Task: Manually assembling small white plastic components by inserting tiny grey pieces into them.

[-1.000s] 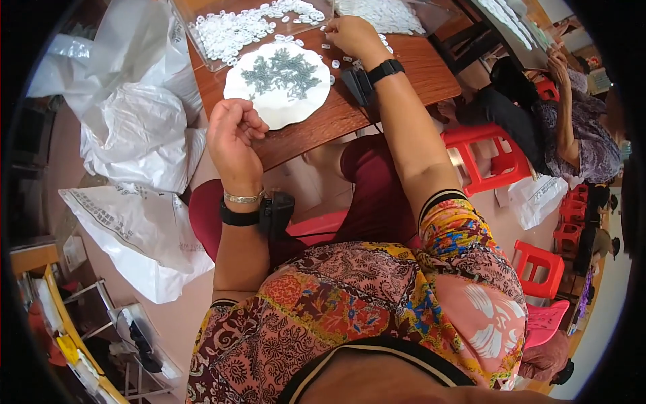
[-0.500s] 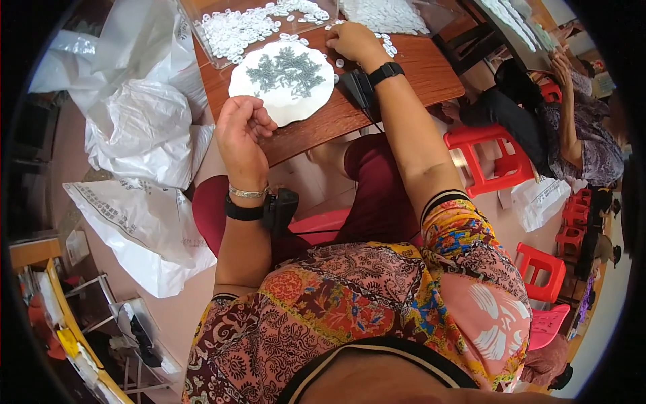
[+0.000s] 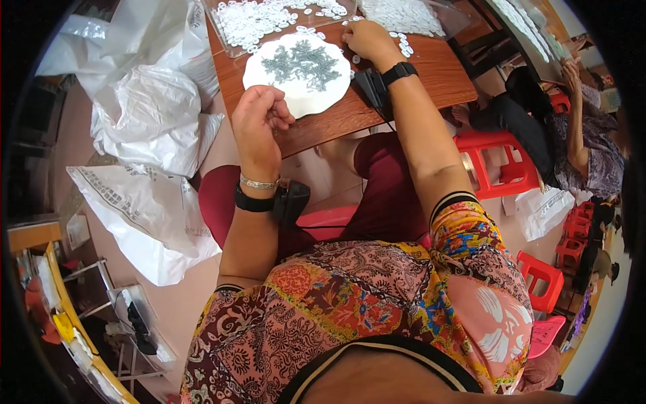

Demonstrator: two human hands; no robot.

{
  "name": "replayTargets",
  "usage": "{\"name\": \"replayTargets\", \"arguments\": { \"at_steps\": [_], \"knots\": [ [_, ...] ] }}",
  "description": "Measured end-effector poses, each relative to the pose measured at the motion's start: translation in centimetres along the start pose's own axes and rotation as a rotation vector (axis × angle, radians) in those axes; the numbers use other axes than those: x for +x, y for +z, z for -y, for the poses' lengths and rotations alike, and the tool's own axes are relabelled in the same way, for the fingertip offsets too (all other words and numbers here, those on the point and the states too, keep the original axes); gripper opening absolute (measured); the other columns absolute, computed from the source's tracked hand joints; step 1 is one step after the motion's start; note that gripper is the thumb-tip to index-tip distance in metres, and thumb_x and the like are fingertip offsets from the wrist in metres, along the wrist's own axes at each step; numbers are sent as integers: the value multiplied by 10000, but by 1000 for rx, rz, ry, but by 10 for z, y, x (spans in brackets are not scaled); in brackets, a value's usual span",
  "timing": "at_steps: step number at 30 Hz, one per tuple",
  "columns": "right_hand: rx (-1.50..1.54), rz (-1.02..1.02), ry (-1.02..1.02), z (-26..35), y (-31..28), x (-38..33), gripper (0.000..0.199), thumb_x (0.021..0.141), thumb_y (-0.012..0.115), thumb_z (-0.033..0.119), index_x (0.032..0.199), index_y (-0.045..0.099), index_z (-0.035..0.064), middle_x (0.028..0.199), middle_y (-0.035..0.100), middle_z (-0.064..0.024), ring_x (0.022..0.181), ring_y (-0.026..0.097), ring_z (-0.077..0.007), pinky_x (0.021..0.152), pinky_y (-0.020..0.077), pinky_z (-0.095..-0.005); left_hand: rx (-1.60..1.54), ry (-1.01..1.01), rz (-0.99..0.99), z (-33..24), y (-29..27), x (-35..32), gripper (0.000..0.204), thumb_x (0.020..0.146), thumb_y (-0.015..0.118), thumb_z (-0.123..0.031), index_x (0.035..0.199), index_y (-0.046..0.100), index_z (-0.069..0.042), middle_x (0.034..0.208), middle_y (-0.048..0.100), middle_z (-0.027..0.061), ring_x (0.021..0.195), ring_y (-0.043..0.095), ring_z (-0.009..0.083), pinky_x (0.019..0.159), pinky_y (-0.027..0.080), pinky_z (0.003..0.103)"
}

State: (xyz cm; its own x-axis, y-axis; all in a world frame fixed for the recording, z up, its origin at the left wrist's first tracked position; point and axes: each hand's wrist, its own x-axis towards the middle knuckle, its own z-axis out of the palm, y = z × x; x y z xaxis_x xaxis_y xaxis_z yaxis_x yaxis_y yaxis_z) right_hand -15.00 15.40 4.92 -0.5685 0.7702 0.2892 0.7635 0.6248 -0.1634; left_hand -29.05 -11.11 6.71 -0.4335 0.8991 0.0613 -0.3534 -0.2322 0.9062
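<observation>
Head view: left hand point(image 3: 261, 121) at near left rim of white plate point(image 3: 296, 101), fingers curled loosely, thumb side up; can't tell if anything is pinched in it or whether it touches the plate. Right hand point(image 3: 370, 42) beyond the plate, to its right, fingers bent, fingertips down near loose white pieces on the table; grip hidden, can't tell if grasping.

Plate has a wavy rim and sits on brown wooden table point(image 3: 417, 81), close to the near edge. Small gray pieces point(image 3: 303, 64) heaped on it, mostly middle and far part; near part bare. Behind plate, to the left: clear tray with many white oval pieces point(image 3: 252, 27). Second heap of white pieces point(image 3: 404, 17) past right hand, to the right. A few loose ones on the table beside right hand and at plate's far edge.

Black box point(image 3: 372, 91) by right wrist, next to wristband point(image 3: 399, 73); another black box point(image 3: 293, 202) by left wrist. Left of table, on floor: white sacks point(image 3: 145, 118). Right: red stool point(image 3: 478, 165), and another person point(image 3: 602, 161) with one arm raised toward a separate table.
</observation>
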Motion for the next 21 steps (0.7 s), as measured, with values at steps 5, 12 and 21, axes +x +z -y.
{"name": "replayTargets", "arguments": {
  "at_steps": [5,12,21],
  "knots": [
    [639,169,-71,50,-53,-17,213,859,618,230,847,644,18,632,572,2,607,534,-76,545,443,-258,46,6,-3,-4,0,0,222,926,429,-192,874,549,-12,704,542,44,612,532,125,553,386,218],
    [435,-227,-599,154,-65,-70,141,766,562,191,721,614,68,716,630,-108,689,620,-312,607,491,-412,0,101,-185,-11,10,-2,291,950,407,-248,820,552,-32,700,558,32,600,525,93,534,392,202],
    [600,-265,-687,163,-53,-77,118,756,631,103,856,661,48,780,633,-78,715,615,-256,628,499,-336,-113,175,-129,-10,-5,3,255,960,383,-194,825,525,-33,741,569,41,613,525,95,552,415,210]
  ]
}}
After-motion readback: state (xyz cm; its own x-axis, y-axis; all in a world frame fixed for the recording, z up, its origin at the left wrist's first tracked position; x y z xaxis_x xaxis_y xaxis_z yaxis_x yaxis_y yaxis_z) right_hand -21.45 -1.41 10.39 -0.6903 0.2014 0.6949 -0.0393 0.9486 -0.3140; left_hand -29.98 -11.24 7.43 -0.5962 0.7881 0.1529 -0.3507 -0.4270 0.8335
